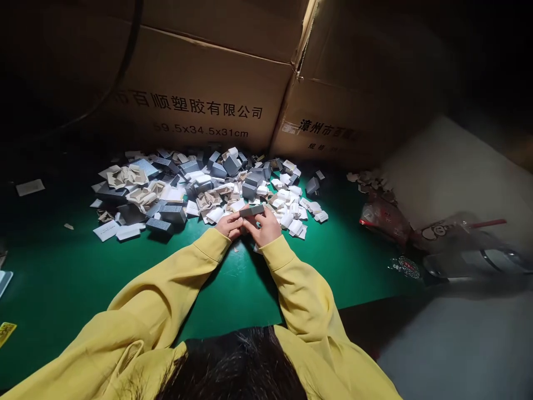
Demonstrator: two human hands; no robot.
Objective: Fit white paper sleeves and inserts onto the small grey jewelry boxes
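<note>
Between my two hands is a small dark grey box [252, 211], held just in front of a heap of parts. My left hand [230, 225] grips its left end, fingers closed. At its right end my right hand [266, 226] is closed on the same box, thumb and fingers bent around it. Beyond them spreads the heap: dark grey small boxes [172, 214], white folded card pieces [287, 203] and brown-grey pulp-like inserts [127, 175]. Whether anything is inside the held box cannot be seen.
Two large cardboard cartons [208, 83] with printed characters stand behind the heap on the green table [200, 311]. To the right lie a red plastic packet [385, 219] and a clear bottle-like object [474, 264]. A white card [30, 187] lies far left.
</note>
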